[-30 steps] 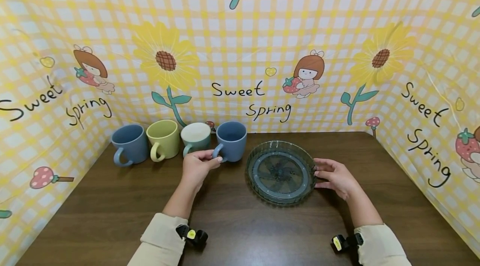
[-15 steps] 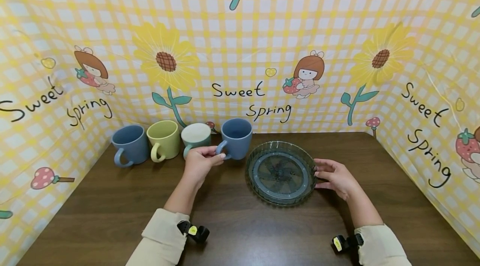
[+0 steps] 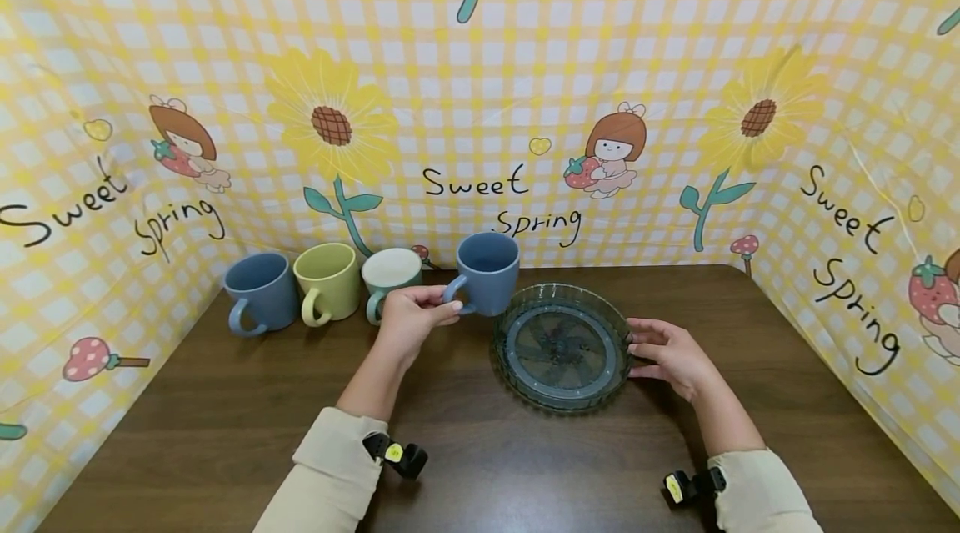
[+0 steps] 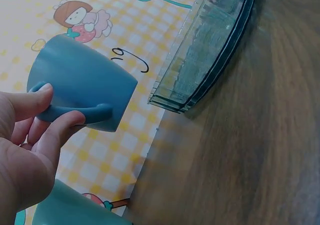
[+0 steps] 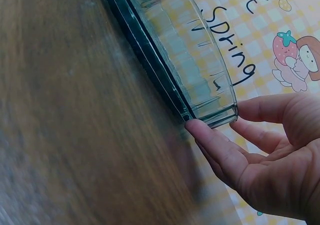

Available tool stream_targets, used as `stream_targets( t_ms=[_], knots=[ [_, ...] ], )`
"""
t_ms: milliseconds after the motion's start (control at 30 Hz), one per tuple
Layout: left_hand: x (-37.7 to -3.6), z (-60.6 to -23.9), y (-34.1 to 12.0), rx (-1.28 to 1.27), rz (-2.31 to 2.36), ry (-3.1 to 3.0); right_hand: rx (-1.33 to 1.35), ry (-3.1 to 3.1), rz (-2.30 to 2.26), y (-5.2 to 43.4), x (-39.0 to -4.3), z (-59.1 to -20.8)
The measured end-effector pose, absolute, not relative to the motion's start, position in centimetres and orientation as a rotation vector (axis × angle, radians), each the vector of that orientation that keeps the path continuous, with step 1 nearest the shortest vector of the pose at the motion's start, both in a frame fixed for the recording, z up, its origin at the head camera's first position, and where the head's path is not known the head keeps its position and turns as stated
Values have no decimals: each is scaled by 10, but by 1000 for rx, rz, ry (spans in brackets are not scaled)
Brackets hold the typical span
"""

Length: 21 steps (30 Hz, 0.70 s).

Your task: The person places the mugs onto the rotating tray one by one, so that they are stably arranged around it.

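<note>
My left hand (image 3: 412, 318) pinches the handle of a blue mug (image 3: 489, 274) between thumb and fingers. The mug is upright and lifted off the table, overlapping the far left rim of a round, smoky-green see-through tray (image 3: 561, 399) in the head view. In the left wrist view the blue mug (image 4: 82, 80) hangs to the left of the tray wall (image 4: 200, 50). My right hand (image 3: 671, 356) holds the tray's right side. Seen from the right wrist, its fingers (image 5: 265, 106) reach the tray's upper rim (image 5: 227, 80), with another fingertip at the base edge.
Left of the held mug, another blue mug (image 3: 261, 293), a yellow-green mug (image 3: 327, 279) and a teal mug with a white inside (image 3: 392, 270) stand in a row at the back. Checked cloth (image 3: 480, 99) walls surround the brown wooden table (image 3: 480, 475) on three sides.
The left hand has lifted the blue mug and carried it to the right, from beside the teal mug toward the tray. The right hand and tray have stayed put.
</note>
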<state>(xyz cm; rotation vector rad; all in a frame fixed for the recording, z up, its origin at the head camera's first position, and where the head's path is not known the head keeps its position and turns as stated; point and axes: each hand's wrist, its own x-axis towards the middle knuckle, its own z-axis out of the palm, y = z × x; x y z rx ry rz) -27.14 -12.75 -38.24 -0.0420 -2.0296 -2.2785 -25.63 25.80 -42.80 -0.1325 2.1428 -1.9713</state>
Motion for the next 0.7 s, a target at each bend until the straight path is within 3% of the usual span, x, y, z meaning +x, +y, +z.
stream_targets(
  t_ms=[700],
  knots=[
    [-280, -380, -112, -133, -2363, -2070, -127, 2127, -1986, 257, -255, -426]
  ],
)
